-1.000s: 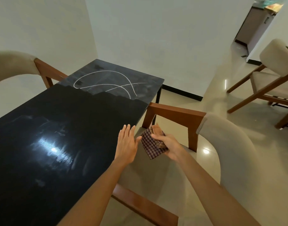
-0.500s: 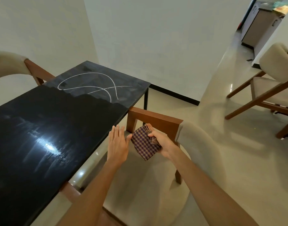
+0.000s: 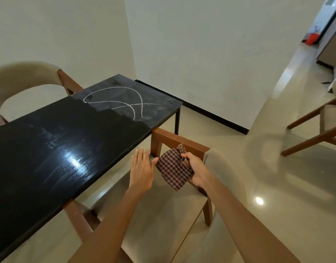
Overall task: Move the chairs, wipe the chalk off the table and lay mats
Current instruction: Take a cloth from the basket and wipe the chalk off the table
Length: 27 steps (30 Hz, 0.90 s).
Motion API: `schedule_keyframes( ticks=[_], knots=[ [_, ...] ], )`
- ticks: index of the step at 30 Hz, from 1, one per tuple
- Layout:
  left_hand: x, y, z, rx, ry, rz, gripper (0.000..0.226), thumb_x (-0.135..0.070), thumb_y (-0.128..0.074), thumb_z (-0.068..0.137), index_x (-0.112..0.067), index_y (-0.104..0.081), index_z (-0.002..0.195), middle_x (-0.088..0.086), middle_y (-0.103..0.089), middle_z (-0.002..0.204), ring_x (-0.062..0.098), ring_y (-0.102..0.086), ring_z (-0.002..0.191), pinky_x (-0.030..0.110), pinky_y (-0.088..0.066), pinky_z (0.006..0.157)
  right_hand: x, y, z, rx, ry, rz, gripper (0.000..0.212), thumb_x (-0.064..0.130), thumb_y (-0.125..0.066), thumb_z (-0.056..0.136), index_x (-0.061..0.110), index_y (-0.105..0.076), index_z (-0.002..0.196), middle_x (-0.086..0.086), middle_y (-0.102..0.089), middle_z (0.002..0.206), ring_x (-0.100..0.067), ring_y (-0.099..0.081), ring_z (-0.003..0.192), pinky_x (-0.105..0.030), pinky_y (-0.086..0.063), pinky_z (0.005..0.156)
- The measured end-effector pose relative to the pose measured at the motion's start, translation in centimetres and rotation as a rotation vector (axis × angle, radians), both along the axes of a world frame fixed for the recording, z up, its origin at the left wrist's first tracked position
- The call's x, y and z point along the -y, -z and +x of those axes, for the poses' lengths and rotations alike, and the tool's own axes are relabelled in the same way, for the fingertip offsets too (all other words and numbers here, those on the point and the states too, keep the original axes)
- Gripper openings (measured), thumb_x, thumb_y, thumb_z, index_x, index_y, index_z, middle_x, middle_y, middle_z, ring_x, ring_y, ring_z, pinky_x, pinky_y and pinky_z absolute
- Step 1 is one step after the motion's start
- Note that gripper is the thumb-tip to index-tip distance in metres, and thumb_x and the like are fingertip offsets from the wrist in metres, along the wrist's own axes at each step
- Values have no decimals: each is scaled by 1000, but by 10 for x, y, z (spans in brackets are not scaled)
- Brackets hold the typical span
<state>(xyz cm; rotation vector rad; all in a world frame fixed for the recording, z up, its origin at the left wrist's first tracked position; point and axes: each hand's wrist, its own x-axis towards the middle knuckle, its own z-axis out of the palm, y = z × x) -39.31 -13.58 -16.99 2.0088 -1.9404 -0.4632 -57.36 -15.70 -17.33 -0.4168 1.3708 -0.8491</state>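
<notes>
Your right hand (image 3: 196,168) pinches the purple checked cloth (image 3: 172,168); left hand (image 3: 142,170) fingers lie straight together. Bunch it, then scrub the far white chalk curves (image 3: 115,100) on the glossy black bench (image 3: 49,149).

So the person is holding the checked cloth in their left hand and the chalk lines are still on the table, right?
Not quite. The head view shows the checked cloth gripped in the right hand, not the left. The left hand is flat and open, holding nothing. The chalk lines are indeed still on the table.
</notes>
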Motion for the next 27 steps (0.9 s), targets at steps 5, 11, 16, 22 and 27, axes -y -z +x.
schedule_keyframes(
  ticks=[5, 11, 16, 22, 27],
  knots=[
    [-4, 3, -5, -30, -63, -30, 66, -53, -17, 95, -15, -19, 150, 6, -14, 159, 21, -3, 148, 41, -7, 121, 7, 3, -2, 35, -45, -15, 30, 41, -54, 94, 18, -62, 112, -6, -70, 104, -24, -64, 98, -33, -49, 67],
    [-6, 20, -9, -36, -152, -45, 66, -52, -16, 96, -13, -21, 149, 7, -17, 159, 22, -5, 148, 40, -8, 121, 17, 9, -5, 47, -256, -102, 60, 44, -83, 62, 16, -64, 111, -6, -71, 109, -27, -63, 106, -41, -49, 91],
    [-1, 27, -20, -67, -203, -55, 66, -52, -17, 95, -14, -21, 149, 7, -19, 158, 21, -5, 148, 40, -9, 121, 31, 20, -15, 12, -283, -129, 37, 20, -78, 75, 15, -64, 109, -8, -68, 109, -27, -62, 106, -37, -52, 81],
    [26, 33, -50, -113, -308, -43, 66, -52, -18, 96, -14, -20, 150, 6, -18, 158, 21, -5, 148, 38, -7, 121, 70, 26, -40, 147, -229, -43, 25, 15, -58, 85, 16, -61, 110, -10, -69, 106, -26, -64, 101, -34, -55, 66],
    [72, 34, -80, -135, -478, -135, 63, -50, -23, 99, -12, -24, 149, 9, -24, 156, 21, -11, 147, 36, -10, 121, 133, 23, -63, 185, -344, -2, 30, 10, -53, 82, 13, -62, 111, -14, -68, 107, -29, -63, 101, -37, -55, 68]
  ],
)
